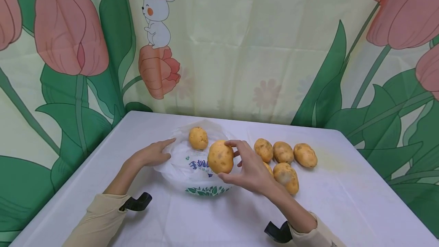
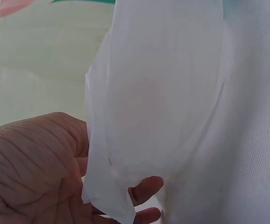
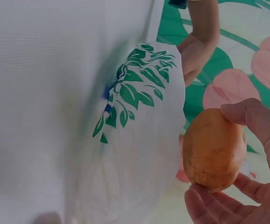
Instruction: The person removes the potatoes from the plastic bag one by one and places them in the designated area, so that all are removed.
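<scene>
A white plastic bag (image 1: pixel 185 170) with blue lettering and green leaf prints lies spread on the table, and one potato (image 1: pixel 198 138) rests in it toward the back. My left hand (image 1: pixel 156 153) holds the bag's left edge; in the left wrist view the thin film (image 2: pixel 144 112) runs between the thumb side and the fingertips (image 2: pixel 146 190). With thumb and fingers my right hand (image 1: pixel 248 167) grips another potato (image 1: pixel 220 157) above the bag's right part. From the right wrist view, this potato (image 3: pixel 214 149) shows beside the bag's rim, clear of the film.
Several potatoes (image 1: pixel 283 152) sit in two loose rows right of the bag, the front ones partly behind my right hand. A white cloth covers the table (image 1: pixel 343 201). Behind its far edge hangs a curtain (image 1: pixel 233 68) printed with tulips and a rabbit.
</scene>
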The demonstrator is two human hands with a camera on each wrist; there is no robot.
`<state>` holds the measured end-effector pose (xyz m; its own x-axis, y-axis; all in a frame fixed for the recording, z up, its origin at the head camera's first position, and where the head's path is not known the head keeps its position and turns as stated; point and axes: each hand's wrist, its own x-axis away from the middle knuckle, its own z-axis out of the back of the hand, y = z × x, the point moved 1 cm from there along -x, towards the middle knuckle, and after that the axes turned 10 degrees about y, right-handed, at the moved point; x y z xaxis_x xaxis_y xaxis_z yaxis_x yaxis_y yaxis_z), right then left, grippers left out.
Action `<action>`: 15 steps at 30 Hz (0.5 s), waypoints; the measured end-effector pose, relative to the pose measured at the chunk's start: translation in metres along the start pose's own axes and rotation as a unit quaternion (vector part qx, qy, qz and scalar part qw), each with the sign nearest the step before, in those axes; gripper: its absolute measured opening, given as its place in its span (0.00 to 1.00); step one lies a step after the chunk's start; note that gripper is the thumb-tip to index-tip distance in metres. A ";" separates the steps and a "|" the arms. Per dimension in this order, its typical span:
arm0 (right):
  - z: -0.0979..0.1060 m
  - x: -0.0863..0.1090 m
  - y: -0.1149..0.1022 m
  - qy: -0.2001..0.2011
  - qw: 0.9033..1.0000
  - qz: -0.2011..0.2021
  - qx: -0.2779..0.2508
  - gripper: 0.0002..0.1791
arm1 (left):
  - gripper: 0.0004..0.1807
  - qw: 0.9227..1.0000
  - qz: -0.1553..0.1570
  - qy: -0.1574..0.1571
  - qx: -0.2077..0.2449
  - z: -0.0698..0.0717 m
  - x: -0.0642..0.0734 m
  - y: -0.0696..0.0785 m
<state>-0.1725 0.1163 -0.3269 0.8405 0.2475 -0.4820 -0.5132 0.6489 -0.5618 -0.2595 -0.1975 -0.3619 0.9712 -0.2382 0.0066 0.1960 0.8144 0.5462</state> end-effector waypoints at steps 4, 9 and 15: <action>0.005 0.005 0.005 0.012 1.000 0.002 0.001 0.45 | 0.36 1.000 0.000 0.000 -0.003 0.000 0.000 0.001; 0.011 0.010 0.010 0.020 1.000 0.000 -0.005 0.45 | 0.36 1.000 0.004 -0.002 -0.004 0.000 0.000 0.002; 0.015 0.016 0.018 0.018 1.000 -0.006 0.002 0.44 | 0.36 1.000 0.003 -0.003 -0.005 -0.001 0.000 0.001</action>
<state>-0.1653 0.1426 -0.3347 0.8400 0.2129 -0.4991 -0.5018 0.6549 -0.5651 -0.2592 -0.1960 -0.3619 0.9717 -0.2358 0.0156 0.1907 0.8215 0.5374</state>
